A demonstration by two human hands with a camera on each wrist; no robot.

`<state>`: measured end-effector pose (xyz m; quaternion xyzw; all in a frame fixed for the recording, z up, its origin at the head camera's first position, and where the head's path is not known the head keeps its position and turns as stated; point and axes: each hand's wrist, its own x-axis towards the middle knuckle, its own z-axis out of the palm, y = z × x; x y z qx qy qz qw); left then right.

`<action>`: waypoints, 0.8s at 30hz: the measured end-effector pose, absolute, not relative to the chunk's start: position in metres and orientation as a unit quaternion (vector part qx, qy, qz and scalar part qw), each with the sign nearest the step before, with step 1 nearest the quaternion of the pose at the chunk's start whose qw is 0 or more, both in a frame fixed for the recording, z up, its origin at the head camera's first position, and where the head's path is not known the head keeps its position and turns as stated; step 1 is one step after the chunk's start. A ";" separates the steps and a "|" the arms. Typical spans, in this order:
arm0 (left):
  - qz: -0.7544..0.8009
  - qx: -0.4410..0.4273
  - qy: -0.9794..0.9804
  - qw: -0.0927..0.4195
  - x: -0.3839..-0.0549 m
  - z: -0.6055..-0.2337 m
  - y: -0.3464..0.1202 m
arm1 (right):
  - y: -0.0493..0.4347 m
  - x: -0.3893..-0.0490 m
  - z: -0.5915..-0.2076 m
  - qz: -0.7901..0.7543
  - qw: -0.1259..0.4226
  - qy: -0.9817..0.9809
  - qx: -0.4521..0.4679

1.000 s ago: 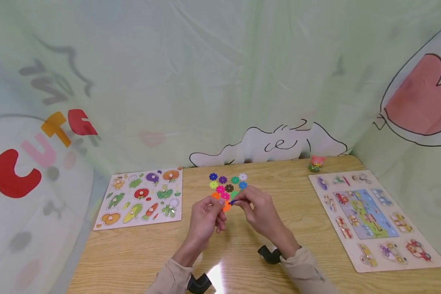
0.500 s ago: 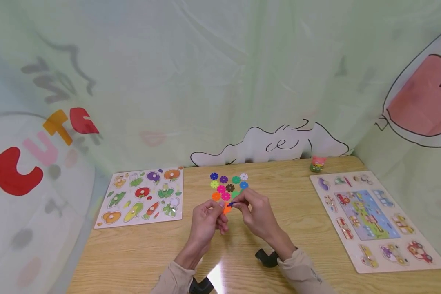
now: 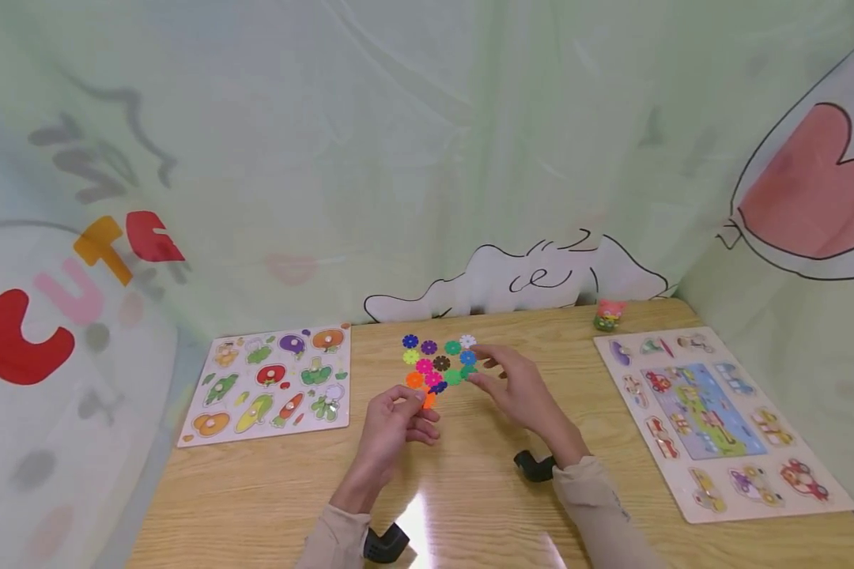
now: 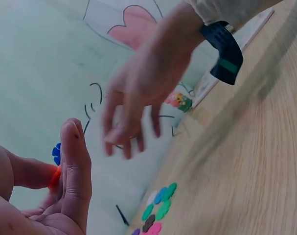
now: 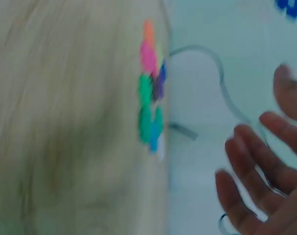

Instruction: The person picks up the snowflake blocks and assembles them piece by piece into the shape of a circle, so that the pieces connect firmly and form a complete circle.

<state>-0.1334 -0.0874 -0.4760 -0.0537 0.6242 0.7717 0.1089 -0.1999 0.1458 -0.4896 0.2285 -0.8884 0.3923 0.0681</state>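
Note:
Between thumb and finger my left hand pinches an orange flower-shaped disc. A dark blue disc of the same kind is joined to its upper edge; in the left wrist view the blue disc pokes out past the fingers. My right hand, fingers relaxed and spread, holds nothing. It hovers just right of the loose flower discs, nearest the green disc and the light blue disc. Yellow-green, pink, brown, purple and white discs lie flat beside them on the table.
A vegetable peg puzzle lies at the left of the wooden table. On the right is a larger vehicle puzzle board. A small pink-and-green figurine stands at the back right, before a printed curtain.
The right hand has let go of the dark blue disc and moved right, its fingers spreading. The blue disc now stays joined to the orange disc in the left hand.

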 end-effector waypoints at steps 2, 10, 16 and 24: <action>0.769 -0.061 0.628 0.100 -0.133 -0.476 -0.093 | 0.154 -0.209 -0.501 0.366 0.065 -0.907 0.200; 0.763 -0.069 0.638 0.085 -0.132 -0.477 -0.110 | 0.150 -0.221 -0.524 0.324 -0.018 -0.931 0.166; 0.763 -0.073 0.636 0.089 -0.131 -0.474 -0.115 | 0.133 -0.227 -0.528 0.316 -0.029 -0.937 0.148; 0.777 -0.076 0.618 0.093 -0.128 -0.464 -0.120 | 0.126 -0.228 -0.528 0.328 -0.053 -0.936 0.112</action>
